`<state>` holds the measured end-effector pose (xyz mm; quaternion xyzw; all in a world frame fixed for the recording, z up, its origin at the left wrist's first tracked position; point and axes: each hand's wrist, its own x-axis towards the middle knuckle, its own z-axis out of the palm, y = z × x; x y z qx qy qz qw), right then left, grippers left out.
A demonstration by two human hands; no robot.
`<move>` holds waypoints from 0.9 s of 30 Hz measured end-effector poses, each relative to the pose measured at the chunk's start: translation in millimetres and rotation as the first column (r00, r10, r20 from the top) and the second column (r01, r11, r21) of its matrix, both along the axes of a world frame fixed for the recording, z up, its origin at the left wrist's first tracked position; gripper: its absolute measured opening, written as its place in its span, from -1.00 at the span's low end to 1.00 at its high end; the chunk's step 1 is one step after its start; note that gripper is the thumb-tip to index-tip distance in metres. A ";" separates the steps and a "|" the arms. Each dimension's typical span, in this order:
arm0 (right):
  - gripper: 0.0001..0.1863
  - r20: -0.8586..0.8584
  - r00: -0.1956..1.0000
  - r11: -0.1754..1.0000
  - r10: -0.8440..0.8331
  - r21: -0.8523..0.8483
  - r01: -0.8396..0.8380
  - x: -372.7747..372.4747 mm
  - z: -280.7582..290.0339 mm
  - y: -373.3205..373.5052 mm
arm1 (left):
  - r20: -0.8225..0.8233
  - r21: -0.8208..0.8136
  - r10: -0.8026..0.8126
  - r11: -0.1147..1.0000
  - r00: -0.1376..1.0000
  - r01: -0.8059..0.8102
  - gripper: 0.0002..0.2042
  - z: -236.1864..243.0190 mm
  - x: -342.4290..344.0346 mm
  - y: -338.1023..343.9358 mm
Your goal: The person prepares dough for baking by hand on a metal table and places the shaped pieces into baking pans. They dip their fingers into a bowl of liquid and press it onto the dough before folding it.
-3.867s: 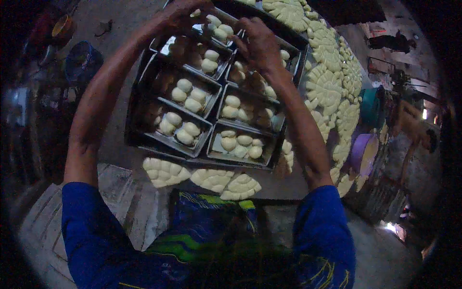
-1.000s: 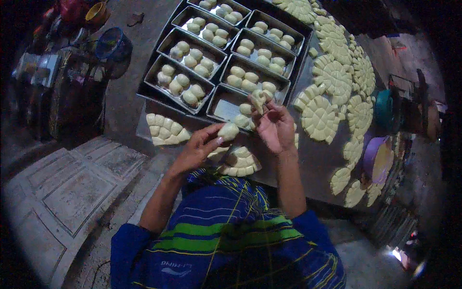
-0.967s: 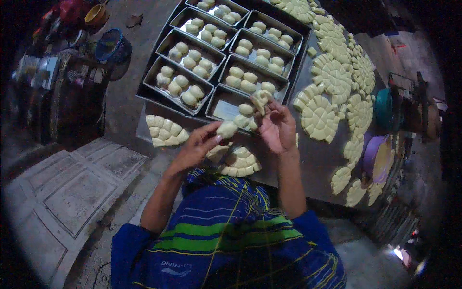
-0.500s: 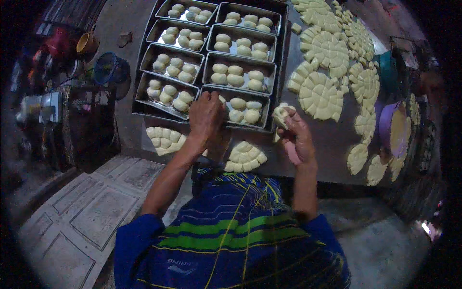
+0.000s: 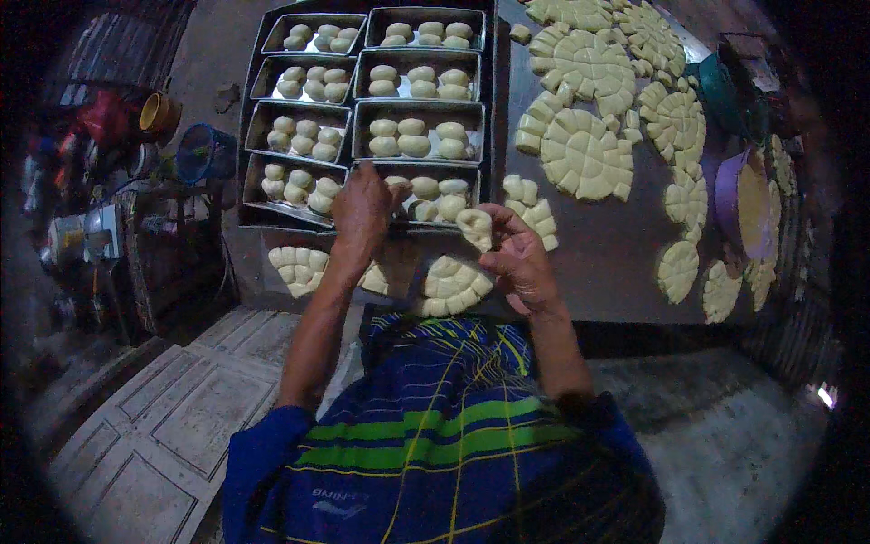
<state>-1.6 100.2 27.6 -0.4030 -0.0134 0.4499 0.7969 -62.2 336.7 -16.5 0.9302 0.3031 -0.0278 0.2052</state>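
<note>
Between the thumb and fingers of my right hand (image 5: 521, 258) is a piece of dough (image 5: 474, 228), pale with a dimple in it, held just off the near right corner of the tins. My left hand (image 5: 361, 207) reaches, fingers curled down, into the left end of the nearest right loaf tin (image 5: 435, 167). Its fingertips are beside a dough ball, and what they hold, if anything, is hidden. Other dough balls (image 5: 424, 188) sit in pairs in that tin. Left of my left hand is another loaf tin (image 5: 299, 216) with dough balls in pairs.
Several more loaf tins (image 5: 418, 106) with dough balls stand in two columns beyond. Scored dough rounds (image 5: 587, 156) cover the table's right side. Cut dough wedges (image 5: 455, 286) lie near the front edge. A purple tub (image 5: 728, 192) stands at far right.
My right hand has moved left with its dough piece, toward the tins, uncovering cut dough on the table behind it. My left hand stays at the same tin. The whole view has shifted slightly.
</note>
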 end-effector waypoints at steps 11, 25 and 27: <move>-0.34 0.327 0.945 0.990 0.031 -0.138 0.015 -8.0 17.8 23.2 | 0.191 -0.980 0.479 0.138 0.857 0.142 -0.68 61.4 -33.5 -61.7; -0.62 0.879 0.392 0.787 0.272 -0.438 0.435 -28.3 29.4 26.3 | -0.209 -0.920 0.519 -0.393 0.829 0.014 -0.67 33.6 -44.9 -68.9; -0.68 0.873 0.433 0.787 0.223 -0.423 0.449 -29.6 27.4 27.3 | -0.213 -0.895 0.506 -0.444 0.835 0.041 -0.69 32.1 -45.6 -68.5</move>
